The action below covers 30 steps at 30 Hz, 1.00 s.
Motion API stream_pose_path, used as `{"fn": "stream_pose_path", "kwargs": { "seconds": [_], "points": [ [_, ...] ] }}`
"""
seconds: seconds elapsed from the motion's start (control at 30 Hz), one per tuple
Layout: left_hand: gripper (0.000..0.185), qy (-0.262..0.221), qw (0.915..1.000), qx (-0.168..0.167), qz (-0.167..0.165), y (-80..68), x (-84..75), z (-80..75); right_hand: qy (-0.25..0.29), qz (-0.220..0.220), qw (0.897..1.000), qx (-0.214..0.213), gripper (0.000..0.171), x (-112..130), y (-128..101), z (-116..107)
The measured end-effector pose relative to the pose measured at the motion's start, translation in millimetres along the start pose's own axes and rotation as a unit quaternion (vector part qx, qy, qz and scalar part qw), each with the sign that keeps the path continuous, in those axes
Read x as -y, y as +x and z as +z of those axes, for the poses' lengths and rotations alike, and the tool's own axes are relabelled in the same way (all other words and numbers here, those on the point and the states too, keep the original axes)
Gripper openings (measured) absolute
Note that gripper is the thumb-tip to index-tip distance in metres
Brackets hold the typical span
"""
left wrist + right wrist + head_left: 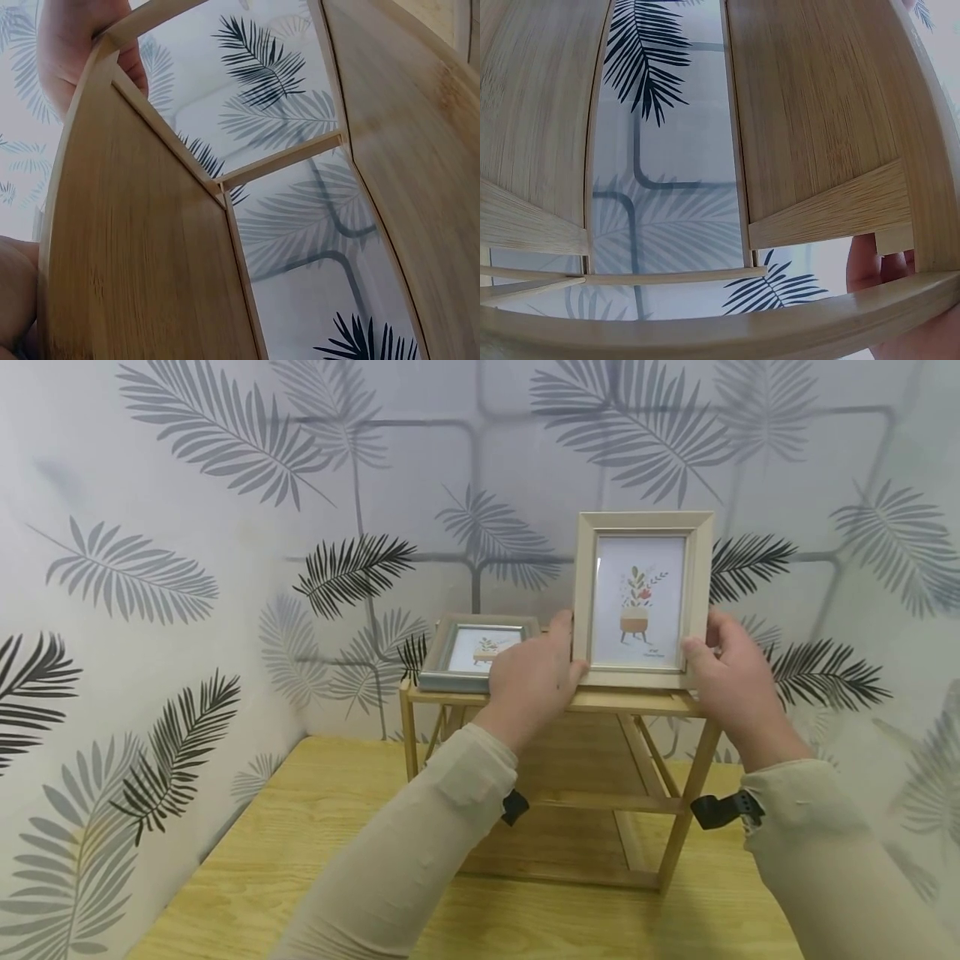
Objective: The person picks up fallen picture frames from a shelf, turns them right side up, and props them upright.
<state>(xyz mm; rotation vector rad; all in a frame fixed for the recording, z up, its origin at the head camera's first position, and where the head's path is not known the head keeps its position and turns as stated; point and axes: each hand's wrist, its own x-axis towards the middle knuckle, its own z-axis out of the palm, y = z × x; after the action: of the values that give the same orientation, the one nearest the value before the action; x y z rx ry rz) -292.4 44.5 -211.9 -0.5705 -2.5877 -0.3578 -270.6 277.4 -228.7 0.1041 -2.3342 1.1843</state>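
Note:
A cream picture frame (637,602) with a print of a potted plant stands upright on the top board of a wooden shelf rack (637,700), toward its right end. My left hand (536,672) holds the frame's left side, thumb at the lower left corner. On the opposite side my right hand (738,681) grips the lower right edge, its thumb on the front and fingers reaching behind. Left of it a second, grey-brown picture frame (437,652) lies face up on the same board, partly covered by my left hand. Both wrist views look from below the board, so the frames are hidden there.
The rack has lower boards (570,835) and slanted side legs (686,818); it stands on a yellow wood-grain table (300,827). A wall with a leaf pattern (420,468) rises close behind. Black wrist straps (723,810) hang below both sleeves, beside the rack's front.

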Motion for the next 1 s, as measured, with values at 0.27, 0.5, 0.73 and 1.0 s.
{"fn": "stream_pose_path", "kwargs": {
  "seconds": [0.27,0.5,0.73,1.0],
  "points": [
    [0.067,0.032,0.9988,-0.034,0.014,-3.8,0.9,4.1,0.008,0.006,1.000,0.008,0.069,-1.1,-2.1,-1.0],
    [0.067,0.048,0.9980,-0.039,0.014,-5.9,1.2,6.7,0.011,0.000,1.000,0.015,0.069,-4.4,-3.7,-1.3],
    [0.070,0.045,0.9975,-0.052,0.020,-5.3,1.2,7.3,-0.010,-0.015,1.000,0.007,0.057,-4.0,-5.8,-3.2],
    [0.064,0.031,0.9985,-0.044,0.013,-3.4,-0.1,5.7,-0.019,-0.020,1.000,0.000,0.049,-3.3,-4.6,-3.3]
  ]
}}
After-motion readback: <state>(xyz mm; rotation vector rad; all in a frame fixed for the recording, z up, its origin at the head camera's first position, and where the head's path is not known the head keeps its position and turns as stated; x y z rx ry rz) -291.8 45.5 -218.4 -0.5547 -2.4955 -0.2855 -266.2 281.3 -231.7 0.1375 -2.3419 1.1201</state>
